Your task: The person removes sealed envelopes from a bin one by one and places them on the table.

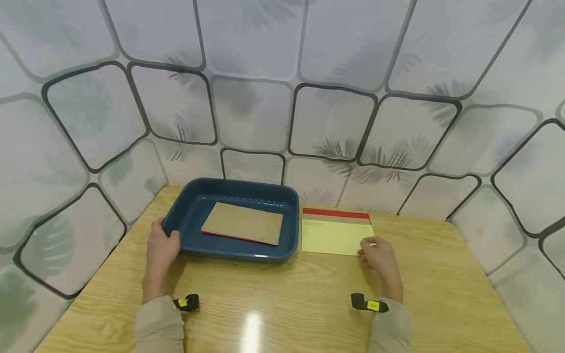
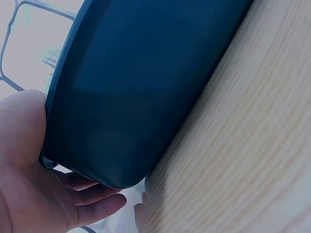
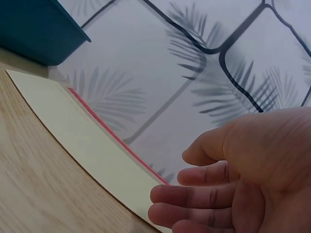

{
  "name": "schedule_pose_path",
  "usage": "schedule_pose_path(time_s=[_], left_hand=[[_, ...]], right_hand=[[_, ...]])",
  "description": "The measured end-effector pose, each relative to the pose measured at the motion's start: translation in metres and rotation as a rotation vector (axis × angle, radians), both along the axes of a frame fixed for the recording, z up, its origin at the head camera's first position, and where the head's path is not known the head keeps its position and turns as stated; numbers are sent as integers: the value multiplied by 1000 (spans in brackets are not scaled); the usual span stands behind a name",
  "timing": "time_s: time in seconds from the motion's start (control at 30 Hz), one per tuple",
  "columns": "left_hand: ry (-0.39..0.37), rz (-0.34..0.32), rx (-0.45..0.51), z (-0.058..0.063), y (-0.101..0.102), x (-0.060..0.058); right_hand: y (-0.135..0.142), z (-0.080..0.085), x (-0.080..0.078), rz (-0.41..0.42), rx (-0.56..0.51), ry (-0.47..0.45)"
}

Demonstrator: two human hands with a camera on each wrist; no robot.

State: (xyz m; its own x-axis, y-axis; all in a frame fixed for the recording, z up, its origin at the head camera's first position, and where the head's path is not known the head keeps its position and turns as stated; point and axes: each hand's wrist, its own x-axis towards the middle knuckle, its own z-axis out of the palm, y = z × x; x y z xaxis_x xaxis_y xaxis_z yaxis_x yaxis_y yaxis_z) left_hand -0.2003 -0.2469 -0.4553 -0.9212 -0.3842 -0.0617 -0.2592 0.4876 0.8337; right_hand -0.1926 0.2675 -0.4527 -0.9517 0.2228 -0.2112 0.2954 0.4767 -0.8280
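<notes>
Pale yellow rectangular paper envelope (image 1: 335, 238): lies flat on the right of the scene, its face with small printed boxes upward. A tan paper envelope (image 1: 359, 220) and a bright red paper envelope (image 1: 335, 213) show as strips along its far edge. The stagger leaves each colour visible; judged handy for telling the layers apart.

Right hand (image 1: 379, 254): at the near right corner of the yellow envelope. Fingers loosely bent, thumb apart from them, no pinch visible in the right wrist view; whether the fingertips touch the paper, cannot tell. The corner looks a sensible place, being the edge nearest this hand.

Just left of the yellow envelope: dark blue rectangular tray with rounded corners (image 1: 247, 254), probably plastic. Inside, a stack of tan-topped paper envelopes (image 1: 243, 223) lies slightly askew, red showing along its near edge. The raised walls presumably keep the stack from sliding out.

Left hand (image 1: 162, 245): fingers clamped on the tray's left end, thumb over the rim, the others outside the wall. Judged a steadying hold, the rim giving the thumb something to hook over.

Beneath all: light wood-grain worktop (image 1: 282, 304). Beyond its far edge: pale leaf-patterned backdrop (image 1: 251, 113).
</notes>
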Motion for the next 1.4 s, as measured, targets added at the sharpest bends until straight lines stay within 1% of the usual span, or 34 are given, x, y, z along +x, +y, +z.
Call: schedule_pose_path(time_s=[0.13, 0.23, 0.33, 0.57, 0.83, 1.17, 1.4], left_hand=[[-3, -4, 1, 1, 0, 0], [-5, -6, 1, 1, 0, 0], [-6, -4, 5, 1, 1, 0], [-2, 2, 4, 1, 1, 0], [-7, 7, 13, 1, 2, 1], [-13, -4, 23, 0, 3, 3], [-5, -1, 17, -1, 0, -1]], right_hand=[[-9, 2, -3, 40, 56, 45], [-16, 4, -4, 67, 78, 74], [-22, 7, -4, 91, 94, 101], [-39, 16, -5, 161, 183, 172], [-66, 29, -1, 269, 193, 218], [-92, 37, 7, 378, 217, 302], [-117, 43, 5, 432, 249, 358]])
